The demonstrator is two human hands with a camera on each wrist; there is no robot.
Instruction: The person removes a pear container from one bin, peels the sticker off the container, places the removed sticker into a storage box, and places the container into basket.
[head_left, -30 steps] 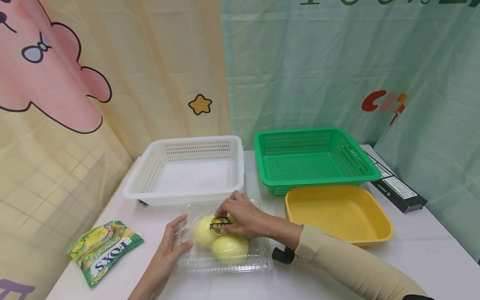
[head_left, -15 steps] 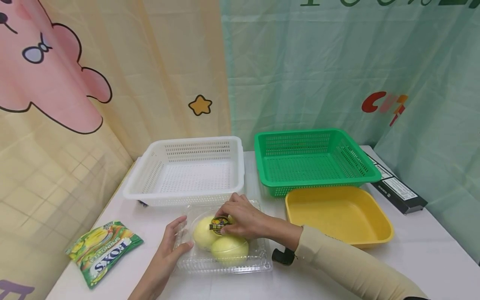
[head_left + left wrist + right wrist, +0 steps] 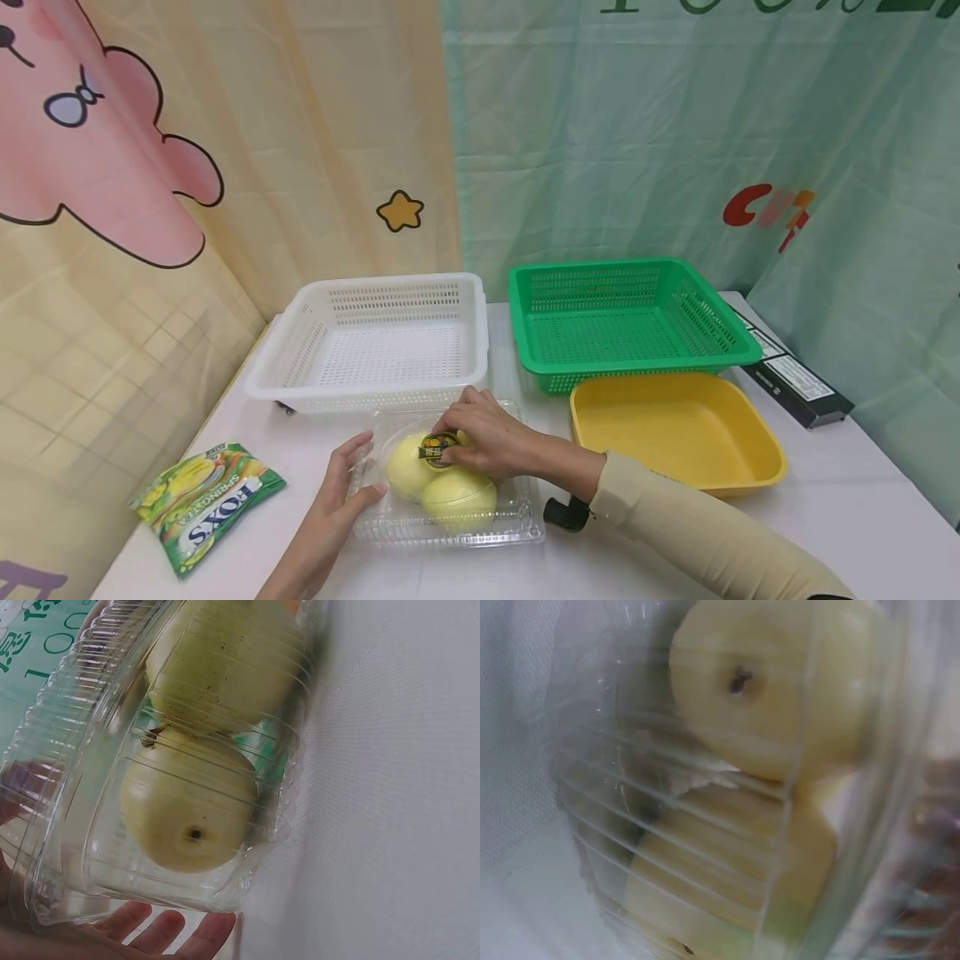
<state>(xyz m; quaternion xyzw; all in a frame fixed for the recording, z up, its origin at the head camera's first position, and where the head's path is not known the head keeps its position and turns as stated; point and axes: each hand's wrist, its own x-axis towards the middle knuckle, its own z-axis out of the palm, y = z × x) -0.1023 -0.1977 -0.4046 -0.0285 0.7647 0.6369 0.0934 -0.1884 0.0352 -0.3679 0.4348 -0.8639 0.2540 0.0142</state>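
Observation:
A clear plastic clamshell box (image 3: 517, 517) holding round, pale yellow-green pears (image 3: 459, 497) lies on the table's near middle. My left hand (image 3: 337, 492) grips its left side, thumb over the lid and fingers along the side wall, as fingertips (image 3: 206, 934) in the left wrist view also show. From the right, my right hand (image 3: 487, 437) reaches over the lid with bent fingers. Its thumb and fingertips pinch at a round black label (image 3: 435, 448) above the pears and partly cover it. In the right wrist view, the pears (image 3: 769, 690) appear blurred through ribbed plastic.
Behind the box stand a white basket (image 3: 367, 392) and a green basket (image 3: 637, 367). A yellow tub (image 3: 678, 433) is at the right, near a black box (image 3: 806, 387). On the left lies a green FOX'S candy bag (image 3: 210, 504). Printed curtains enclose the table.
My right thumb has shifted slightly over the label, covering a bit more of it. The left hand and the clamshell box keep their places.

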